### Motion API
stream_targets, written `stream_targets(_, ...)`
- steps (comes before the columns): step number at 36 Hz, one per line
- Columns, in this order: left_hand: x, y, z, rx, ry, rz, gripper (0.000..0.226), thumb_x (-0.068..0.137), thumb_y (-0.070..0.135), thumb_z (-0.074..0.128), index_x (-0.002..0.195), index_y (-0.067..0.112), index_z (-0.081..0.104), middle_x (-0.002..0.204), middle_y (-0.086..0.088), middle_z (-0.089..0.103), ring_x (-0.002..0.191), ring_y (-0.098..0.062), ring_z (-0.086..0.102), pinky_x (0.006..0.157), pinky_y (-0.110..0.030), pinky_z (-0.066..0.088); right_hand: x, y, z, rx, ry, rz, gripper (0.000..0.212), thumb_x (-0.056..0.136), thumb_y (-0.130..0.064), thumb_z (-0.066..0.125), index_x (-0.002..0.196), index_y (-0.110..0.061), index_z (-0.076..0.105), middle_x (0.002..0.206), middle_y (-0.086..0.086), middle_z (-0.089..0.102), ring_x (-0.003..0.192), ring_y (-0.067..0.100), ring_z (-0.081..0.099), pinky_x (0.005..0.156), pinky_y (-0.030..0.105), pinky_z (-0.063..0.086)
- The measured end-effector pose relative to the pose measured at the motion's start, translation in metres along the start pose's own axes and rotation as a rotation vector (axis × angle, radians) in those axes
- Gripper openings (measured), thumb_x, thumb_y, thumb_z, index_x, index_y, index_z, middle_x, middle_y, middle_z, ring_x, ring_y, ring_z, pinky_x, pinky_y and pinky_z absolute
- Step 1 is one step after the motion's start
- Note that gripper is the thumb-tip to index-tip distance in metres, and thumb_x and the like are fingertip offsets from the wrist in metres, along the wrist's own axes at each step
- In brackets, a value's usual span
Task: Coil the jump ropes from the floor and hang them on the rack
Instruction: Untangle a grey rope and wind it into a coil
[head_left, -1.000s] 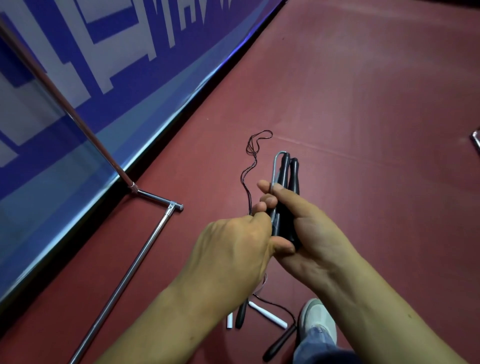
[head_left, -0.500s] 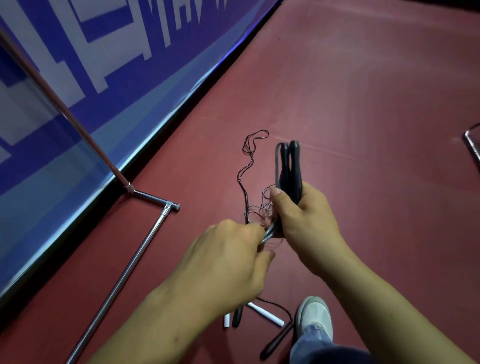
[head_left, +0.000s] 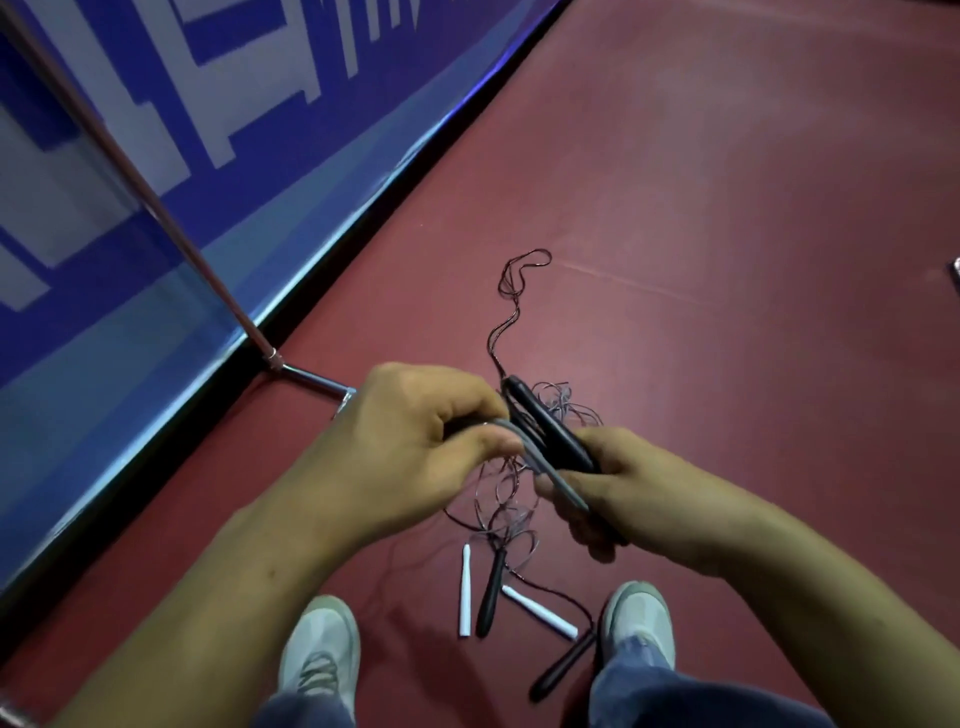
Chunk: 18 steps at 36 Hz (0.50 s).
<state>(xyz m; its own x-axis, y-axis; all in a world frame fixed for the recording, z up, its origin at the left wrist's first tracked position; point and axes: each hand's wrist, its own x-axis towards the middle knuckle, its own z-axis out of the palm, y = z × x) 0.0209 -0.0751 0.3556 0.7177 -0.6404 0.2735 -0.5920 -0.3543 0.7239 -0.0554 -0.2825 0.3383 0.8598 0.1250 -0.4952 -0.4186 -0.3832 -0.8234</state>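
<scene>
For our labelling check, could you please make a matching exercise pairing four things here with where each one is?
Things: 1 black handle pair; 2 grey cord; 3 white handles; 4 rack foot.
Places: A beside the blue wall; B pinched by left hand; C on floor between shoes; D gripped in right hand.
Pairs: 1-D, 2-B, 3-C, 4-A.

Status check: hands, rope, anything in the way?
Left hand grips grey cord. Right hand holds paired black handles. Thin cord hangs tangled, uncoiled, trailing on floor. White handles, loose black handle lie between shoes.
</scene>
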Motion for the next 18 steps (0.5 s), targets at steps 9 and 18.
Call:
stream_targets(9, 0.003, 0.007, -0.010, -0.154, -0.008, -0.004, 0.006, 0.074, 0.019, 0.083, 0.075, 0.014, 0.079, 0.076, 0.009, 0.060, 0.070, -0.012, 0.061, 0.064, -0.016, 0.045, -0.018, -0.021, 0.011, 0.227, -0.456, 0.004, 0.038, 0.101, -0.008, 0.059, 0.066, -0.024, 0.053, 0.057, -0.002, 0.039, 0.048, 0.016, 0.034, 0.048, 0.027, 0.036)
stream_targets(18, 0.003, 0.004, -0.020, -0.547, -0.461, -0.304, 0.007, 0.074, 0.014, 0.084, 0.071, 0.013, 0.078, 0.065, -0.002, 0.068, 0.061, -0.009, 0.060, 0.059, -0.019, 0.046, -0.034, -0.028, 0.016, 0.141, -0.620, -0.096, 0.018, 0.098, -0.007, 0.060, 0.082, -0.012, 0.053, 0.060, -0.007, 0.049, 0.050, 0.008, 0.043, 0.050, 0.025, 0.039)
